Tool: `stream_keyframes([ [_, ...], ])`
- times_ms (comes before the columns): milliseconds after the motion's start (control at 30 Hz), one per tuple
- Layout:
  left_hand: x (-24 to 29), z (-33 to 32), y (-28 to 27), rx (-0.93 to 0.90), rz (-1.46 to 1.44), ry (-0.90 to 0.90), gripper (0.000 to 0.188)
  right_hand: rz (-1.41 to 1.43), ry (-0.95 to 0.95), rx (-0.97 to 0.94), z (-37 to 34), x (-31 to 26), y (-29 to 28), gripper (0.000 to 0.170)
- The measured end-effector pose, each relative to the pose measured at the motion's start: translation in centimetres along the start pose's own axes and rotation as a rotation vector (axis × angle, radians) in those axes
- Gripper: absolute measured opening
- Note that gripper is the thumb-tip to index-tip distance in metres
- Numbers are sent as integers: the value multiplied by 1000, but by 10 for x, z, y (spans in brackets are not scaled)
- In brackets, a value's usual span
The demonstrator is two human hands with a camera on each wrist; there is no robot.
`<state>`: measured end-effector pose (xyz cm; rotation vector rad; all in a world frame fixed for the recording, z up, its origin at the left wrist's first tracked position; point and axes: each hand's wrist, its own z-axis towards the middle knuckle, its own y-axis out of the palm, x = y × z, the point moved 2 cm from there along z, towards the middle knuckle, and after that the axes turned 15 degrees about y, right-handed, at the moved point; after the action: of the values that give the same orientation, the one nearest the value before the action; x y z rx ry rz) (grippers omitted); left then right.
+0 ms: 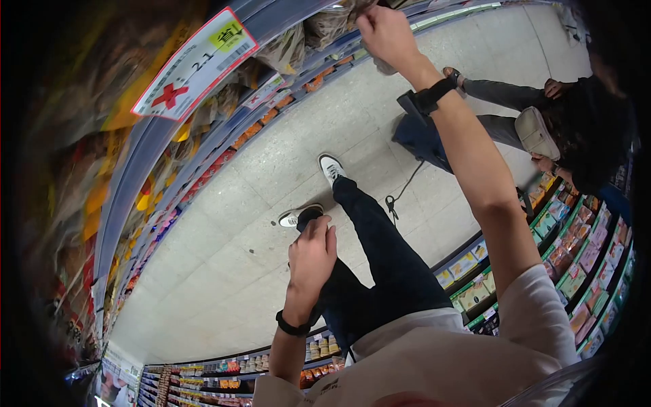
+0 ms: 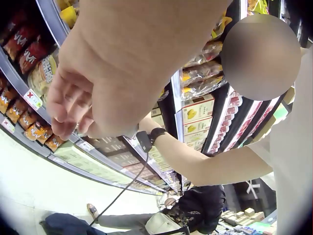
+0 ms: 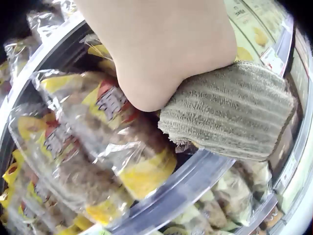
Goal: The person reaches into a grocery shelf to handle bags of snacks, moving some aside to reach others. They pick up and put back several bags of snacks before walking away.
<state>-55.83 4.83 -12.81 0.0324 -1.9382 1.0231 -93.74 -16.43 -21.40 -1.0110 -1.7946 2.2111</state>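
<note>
At the top of the head view, my right hand [image 1: 390, 37] is at the shelf edge, curled round a grey-green ribbed cloth [image 1: 384, 67]. Close up in the right wrist view, the cloth [image 3: 227, 110] sticks out from under the hand [image 3: 166, 54] over the shelf rail [image 3: 183, 188]; the fingertips are hidden. Clear bags [image 3: 105, 127] of brown food with yellow print lie beside it. My left hand [image 1: 312, 254] hangs empty before my body, fingers loosely curled, as the left wrist view of the hand [image 2: 102, 93] also shows.
A price label [image 1: 196, 64] is on the near shelf rail. Across the aisle floor [image 1: 264, 176], another person [image 1: 576, 129] with a pale bag is near a dark blue bag [image 1: 424, 139] with a cord. Lower shelves [image 1: 569, 251] hold packaged goods.
</note>
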Motion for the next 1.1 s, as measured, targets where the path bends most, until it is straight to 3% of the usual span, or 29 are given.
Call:
stream_keyframes([
  [67, 4, -11, -15, -3, 26, -16, 20, 36, -29, -24, -8, -2, -5, 29],
  [200, 11, -62, -58, 89, 99, -68, 21, 20, 52, -317, -52, 12, -30, 38],
  [300, 10, -119, -78, 97, 157, -228, 20, -44, -13, -451, -126, 53, -33, 30],
  [367, -6, -166, -73, 147, 139, -344, 17, -117, 25, -617, -188, 61, -54, 23],
  [433, -42, -225, -49, 248, 42, -435, 17, -195, 61, -738, -250, 86, -62, 33],
  [500, -91, -302, -11, 327, -84, -586, 18, -271, -18, -826, -306, 109, -68, 39],
  [567, -140, -388, 37, 411, -102, -691, 19, -237, 137, -827, -362, 169, -53, 42],
  [600, -157, -436, 64, 453, -79, -806, 20, -88, 378, -901, -392, 233, -25, 38],
  [667, -160, -528, 113, 541, -94, -939, 24, 29, 685, -997, -437, 211, -87, 40],
  [700, -176, -576, 154, 568, -238, -1037, 25, 94, 885, -1062, -462, 244, -85, 39],
  [733, -156, -604, 163, 536, -438, -1224, 27, 168, 1088, -1118, -474, 268, -73, 38],
  [800, -154, -672, 225, 667, -738, -1308, 26, 57, 1270, -1276, -496, 186, -133, 41],
  [867, -129, -721, 270, 831, -852, -1349, 25, 105, 1250, -1260, -512, 167, -130, 37],
  [933, -101, -754, 303, 842, -978, -1386, 27, 331, 934, -1152, -512, 135, -128, 43],
  [1000, -104, -793, 355, 436, -739, -925, 31, 331, 299, -1050, -519, 73, -166, 40],
  [1067, -73, -793, 333, 552, -1089, -1125, 32, 296, 27, -1174, -517, 36, -176, 37],
  [1100, -76, -789, 326, 447, -1009, -1062, 33, 321, 285, -1287, -518, 17, -179, 38],
])
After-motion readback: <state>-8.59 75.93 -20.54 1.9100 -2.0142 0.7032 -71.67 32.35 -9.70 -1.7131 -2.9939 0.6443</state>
